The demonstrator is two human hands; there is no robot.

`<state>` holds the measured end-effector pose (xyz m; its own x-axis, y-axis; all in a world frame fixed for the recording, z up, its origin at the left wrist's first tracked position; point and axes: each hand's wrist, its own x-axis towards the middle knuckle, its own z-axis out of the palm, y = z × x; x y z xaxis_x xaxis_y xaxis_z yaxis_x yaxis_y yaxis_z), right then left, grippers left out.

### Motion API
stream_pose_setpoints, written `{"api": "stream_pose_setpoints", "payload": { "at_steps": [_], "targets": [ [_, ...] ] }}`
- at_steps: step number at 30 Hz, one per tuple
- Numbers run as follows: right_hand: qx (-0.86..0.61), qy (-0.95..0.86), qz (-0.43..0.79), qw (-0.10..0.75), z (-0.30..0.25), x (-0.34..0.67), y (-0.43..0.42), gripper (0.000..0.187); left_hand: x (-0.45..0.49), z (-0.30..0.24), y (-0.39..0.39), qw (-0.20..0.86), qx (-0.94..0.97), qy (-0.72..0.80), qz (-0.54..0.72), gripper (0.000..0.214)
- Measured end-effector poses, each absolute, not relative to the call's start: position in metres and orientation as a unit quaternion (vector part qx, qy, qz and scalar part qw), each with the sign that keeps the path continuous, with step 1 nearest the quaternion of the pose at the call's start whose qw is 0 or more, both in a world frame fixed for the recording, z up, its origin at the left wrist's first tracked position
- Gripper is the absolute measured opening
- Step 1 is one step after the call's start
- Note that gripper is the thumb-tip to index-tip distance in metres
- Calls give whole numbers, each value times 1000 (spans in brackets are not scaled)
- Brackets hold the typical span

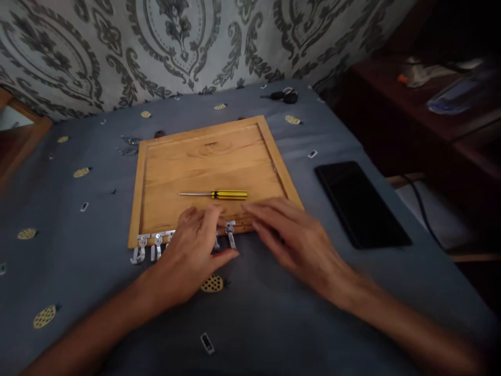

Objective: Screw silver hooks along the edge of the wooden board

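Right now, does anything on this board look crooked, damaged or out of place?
Nothing looks clearly damaged or spilled. The rightmost visible hook leans right while the leftmost hook leans left, though the camera's angle may explain that. The screwdriver lies loose on the wooden board, in neither hand.

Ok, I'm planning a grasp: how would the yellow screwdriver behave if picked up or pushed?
The screwdriver is probably stiff, given its straight metal shaft. Its slim, long handle might let it roll if pushed, though the raised wooden rim could stop it. It likely feels handle-heavy, since the handle is far thicker than the shaft.
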<state>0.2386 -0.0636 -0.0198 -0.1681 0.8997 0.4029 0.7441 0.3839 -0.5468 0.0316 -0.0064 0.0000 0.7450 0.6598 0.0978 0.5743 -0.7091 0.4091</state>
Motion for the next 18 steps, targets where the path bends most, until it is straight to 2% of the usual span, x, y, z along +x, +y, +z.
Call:
{"api": "stream_pose_setpoints", "payload": {
  "at_steps": [4, 7, 10, 14, 18],
  "targets": [
    [-583, -770, 36, 258, -14, 238, -32, 39, 31, -5, -4, 205, 913, 329, 125, 68],
    [-601, -775, 52, 188, -19, 232, -15, 37, 31, -7, -4, 212, 913, 325, 129, 64],
    [-619, -763, 64, 173, -27, 229, -7, 28, 32, -6, -3, 207, 914, 326, 124, 59],
    [-603, -748, 94, 261, -31, 236, -12, 19, 33, -4, -3, 197, 915, 338, 102, 53],
    [-585, -660, 123, 454, -17, 243, -29, 14, 32, -6, -3, 194, 915, 335, 109, 56]
  ]
}}
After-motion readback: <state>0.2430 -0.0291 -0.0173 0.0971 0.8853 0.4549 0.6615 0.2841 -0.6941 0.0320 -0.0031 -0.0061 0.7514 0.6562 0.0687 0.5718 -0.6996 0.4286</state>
